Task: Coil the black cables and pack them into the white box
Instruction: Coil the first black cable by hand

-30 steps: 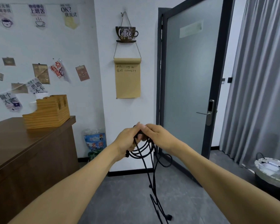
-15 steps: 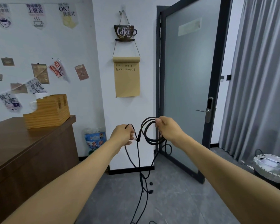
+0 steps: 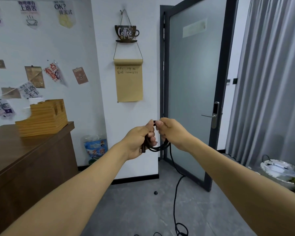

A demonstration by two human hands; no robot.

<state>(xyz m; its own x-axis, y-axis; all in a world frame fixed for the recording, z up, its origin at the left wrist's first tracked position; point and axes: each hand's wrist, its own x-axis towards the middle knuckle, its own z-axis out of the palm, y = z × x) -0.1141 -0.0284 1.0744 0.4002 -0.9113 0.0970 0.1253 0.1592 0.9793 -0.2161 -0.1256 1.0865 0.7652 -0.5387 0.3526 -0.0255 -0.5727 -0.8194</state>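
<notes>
The right hand (image 3: 173, 133) has come back to the left hand (image 3: 140, 138), both now clamped on the black cable (image 3: 157, 148) coil before the door (image 3: 191, 82), adding one more loop.

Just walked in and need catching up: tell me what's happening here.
A person is coiling a black cable in mid-air. The left hand grips the gathered loops while the right hand pinches the cable at the top. The uncoiled length trails down to the floor near the door. No white box is in view.
</notes>
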